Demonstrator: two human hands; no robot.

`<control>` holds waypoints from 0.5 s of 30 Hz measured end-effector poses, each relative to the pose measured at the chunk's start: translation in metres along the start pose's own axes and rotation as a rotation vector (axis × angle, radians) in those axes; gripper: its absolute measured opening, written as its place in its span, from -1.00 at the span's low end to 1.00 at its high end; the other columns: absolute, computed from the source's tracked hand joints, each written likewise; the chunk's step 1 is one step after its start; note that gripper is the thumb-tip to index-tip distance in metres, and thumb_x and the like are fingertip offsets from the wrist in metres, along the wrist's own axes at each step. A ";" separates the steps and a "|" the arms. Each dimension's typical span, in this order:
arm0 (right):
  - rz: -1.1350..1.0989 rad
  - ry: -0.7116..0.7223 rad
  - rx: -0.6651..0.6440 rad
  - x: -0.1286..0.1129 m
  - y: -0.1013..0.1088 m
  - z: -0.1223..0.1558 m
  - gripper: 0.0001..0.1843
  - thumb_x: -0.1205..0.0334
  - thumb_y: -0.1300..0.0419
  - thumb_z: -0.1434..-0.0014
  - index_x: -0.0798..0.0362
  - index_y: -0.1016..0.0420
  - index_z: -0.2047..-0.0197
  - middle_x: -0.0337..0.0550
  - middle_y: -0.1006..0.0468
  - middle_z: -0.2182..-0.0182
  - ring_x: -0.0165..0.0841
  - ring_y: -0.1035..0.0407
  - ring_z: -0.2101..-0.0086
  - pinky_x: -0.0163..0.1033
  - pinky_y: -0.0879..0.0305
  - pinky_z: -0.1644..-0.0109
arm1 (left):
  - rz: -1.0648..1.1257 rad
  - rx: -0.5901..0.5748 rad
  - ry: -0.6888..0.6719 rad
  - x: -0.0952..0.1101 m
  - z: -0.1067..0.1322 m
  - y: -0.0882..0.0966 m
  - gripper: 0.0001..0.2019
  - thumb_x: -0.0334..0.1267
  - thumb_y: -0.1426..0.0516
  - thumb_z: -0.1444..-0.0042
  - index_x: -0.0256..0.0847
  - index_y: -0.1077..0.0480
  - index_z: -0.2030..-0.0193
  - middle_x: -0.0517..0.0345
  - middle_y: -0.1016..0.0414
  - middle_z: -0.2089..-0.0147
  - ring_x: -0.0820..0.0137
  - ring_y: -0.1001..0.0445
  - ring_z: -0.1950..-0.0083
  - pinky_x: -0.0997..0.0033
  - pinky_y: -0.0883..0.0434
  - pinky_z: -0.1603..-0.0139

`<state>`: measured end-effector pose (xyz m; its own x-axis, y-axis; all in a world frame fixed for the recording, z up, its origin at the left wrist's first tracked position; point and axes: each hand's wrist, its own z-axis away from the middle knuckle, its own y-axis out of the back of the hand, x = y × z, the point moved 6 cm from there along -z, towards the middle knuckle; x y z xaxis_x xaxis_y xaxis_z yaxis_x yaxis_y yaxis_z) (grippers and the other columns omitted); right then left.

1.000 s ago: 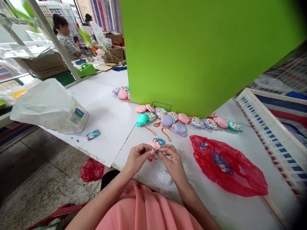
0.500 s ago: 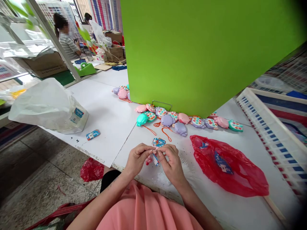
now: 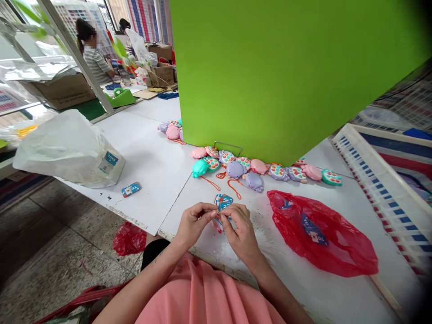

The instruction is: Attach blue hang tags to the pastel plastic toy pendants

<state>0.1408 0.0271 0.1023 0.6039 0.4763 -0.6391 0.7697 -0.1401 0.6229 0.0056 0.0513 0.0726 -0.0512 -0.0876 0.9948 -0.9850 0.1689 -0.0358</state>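
My left hand (image 3: 197, 223) and my right hand (image 3: 240, 230) meet above the table's near edge, fingertips pinched together. What they pinch is too small to make out. Just below the fingertips a small pink item (image 3: 217, 225) shows in part, mostly hidden. Right behind the fingers lie blue-and-white printed cards (image 3: 224, 201). Farther back sits a row of animal-shaped toys in purple (image 3: 236, 170), pink (image 3: 258, 166) and teal (image 3: 200, 168), some with coloured dots upward. Orange cord loops (image 3: 234, 188) trail from several of them.
A red plastic bag (image 3: 340, 245) with cards inside lies at right, beside a white crate (image 3: 381, 180). A large green panel (image 3: 270, 72) stands behind the toys. At left are a white bag (image 3: 67, 148) and a loose card (image 3: 131, 189). Two people sit far off at left.
The small blue-and-white card that hung under my fingers has turned and is now largely out of sight. Both hands stay nearly in place, fingertips shifting slightly.
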 end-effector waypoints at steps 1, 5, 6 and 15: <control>-0.004 0.005 -0.001 0.000 -0.001 0.000 -0.91 0.31 -0.03 -0.24 -0.03 -0.34 0.25 -0.19 -0.47 0.32 -0.26 -0.24 0.20 -0.09 -0.14 0.08 | 0.050 0.008 0.037 -0.002 0.000 0.000 -0.79 -0.13 -0.21 -0.04 -0.26 -0.47 0.30 0.12 -0.53 0.39 0.42 -0.47 0.36 0.44 -0.41 0.30; -0.052 -0.001 0.014 0.002 -0.001 0.001 -0.91 0.30 -0.03 -0.25 -0.03 -0.34 0.27 -0.19 -0.46 0.35 -0.28 -0.24 0.22 -0.11 -0.17 0.10 | 0.139 -0.028 0.115 -0.005 0.000 -0.003 -0.75 -0.12 -0.27 0.05 -0.31 -0.43 0.40 0.15 -0.51 0.49 0.47 -0.44 0.46 0.48 -0.39 0.38; -0.067 -0.003 0.016 0.001 -0.001 0.001 -0.90 0.31 -0.03 -0.25 -0.03 -0.34 0.27 -0.19 -0.45 0.35 -0.28 -0.24 0.22 -0.11 -0.18 0.11 | 0.148 -0.046 0.126 -0.005 0.000 -0.003 -0.74 -0.12 -0.27 0.06 -0.31 -0.43 0.40 0.15 -0.51 0.50 0.46 -0.44 0.47 0.47 -0.39 0.38; -0.134 -0.013 0.036 -0.004 0.003 0.001 -0.88 0.33 -0.02 -0.22 -0.02 -0.34 0.31 -0.18 -0.45 0.36 -0.28 -0.26 0.22 -0.13 -0.20 0.13 | -0.024 -0.092 0.094 0.005 0.001 -0.001 -0.77 -0.14 -0.24 0.02 -0.31 -0.46 0.42 0.11 -0.53 0.48 0.43 -0.46 0.45 0.48 -0.38 0.40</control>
<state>0.1410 0.0239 0.1062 0.4972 0.4818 -0.7216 0.8506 -0.1069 0.5148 0.0059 0.0495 0.0772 -0.0083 -0.0014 1.0000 -0.9661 0.2579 -0.0076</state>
